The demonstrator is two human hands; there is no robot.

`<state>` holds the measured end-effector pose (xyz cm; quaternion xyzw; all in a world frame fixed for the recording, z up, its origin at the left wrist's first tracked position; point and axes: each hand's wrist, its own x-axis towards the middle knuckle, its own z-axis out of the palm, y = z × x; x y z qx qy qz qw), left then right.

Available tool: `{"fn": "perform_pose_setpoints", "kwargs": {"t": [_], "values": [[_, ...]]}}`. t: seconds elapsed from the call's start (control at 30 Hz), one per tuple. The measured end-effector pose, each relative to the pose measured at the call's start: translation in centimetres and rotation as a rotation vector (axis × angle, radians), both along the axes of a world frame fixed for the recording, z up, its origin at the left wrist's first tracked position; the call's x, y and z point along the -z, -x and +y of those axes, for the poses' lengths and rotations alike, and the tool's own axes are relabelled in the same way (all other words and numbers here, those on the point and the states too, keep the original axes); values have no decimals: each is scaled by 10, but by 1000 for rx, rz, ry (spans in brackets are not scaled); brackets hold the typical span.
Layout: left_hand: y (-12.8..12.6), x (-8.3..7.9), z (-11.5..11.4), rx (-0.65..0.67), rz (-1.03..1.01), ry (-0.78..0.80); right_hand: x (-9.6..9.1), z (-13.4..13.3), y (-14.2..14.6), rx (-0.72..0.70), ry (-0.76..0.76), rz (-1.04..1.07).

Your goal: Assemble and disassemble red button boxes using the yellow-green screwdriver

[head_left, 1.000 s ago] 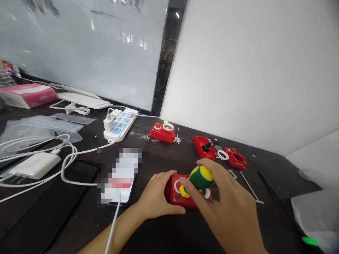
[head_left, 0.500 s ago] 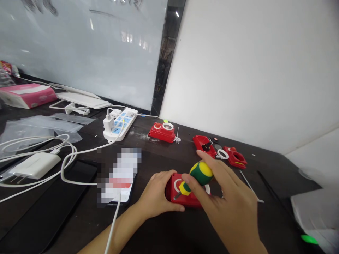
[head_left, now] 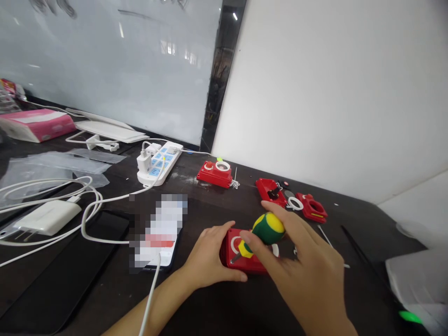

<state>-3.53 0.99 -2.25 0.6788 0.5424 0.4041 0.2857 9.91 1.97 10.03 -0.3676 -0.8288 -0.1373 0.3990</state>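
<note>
My left hand (head_left: 210, 256) grips the left end of a red box (head_left: 245, 266) with white rings on its top, thumb along the near side and fingers at the far side. Between the thumb and fingers of my right hand (head_left: 304, 261) is a screwdriver with a green and yellow handle (head_left: 269, 228). Its short metal shaft (head_left: 236, 257) slants down to the left, the tip at the box's near left corner. My right hand covers the right part of the box.
Behind stand another red box (head_left: 214, 175), an opened red housing (head_left: 269, 192) and a red cover (head_left: 311, 207) beside a white ring (head_left: 295, 203). Leftward lie a phone (head_left: 168, 233) with a white cable, a power strip (head_left: 161, 163) and a charger (head_left: 49, 217).
Little differs. My right hand and the screwdriver have shifted very slightly to the right in the picture, while the scene also moves slightly; both hands keep their holds.
</note>
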Motion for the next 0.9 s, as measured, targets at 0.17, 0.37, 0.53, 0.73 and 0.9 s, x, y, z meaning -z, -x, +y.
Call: {"fn": "perform_pose_setpoints", "kwargs": {"t": [0.17, 0.37, 0.53, 0.73, 0.9], "values": [[-2, -1, 0, 0, -22, -18, 3, -1, 2, 44, 24, 54], [-4, -1, 1, -5, -63, -27, 9, 0, 2, 55, 144, 237], [-5, 1, 2, -14, -75, -5, 11, 6, 2, -22, 185, 306], [-5, 3, 1, 3, -106, -10, 9, 10, -1, -109, 329, 408], [-5, 4, 2, -1, -88, -21, 8, 12, -4, -176, 372, 413]]}}
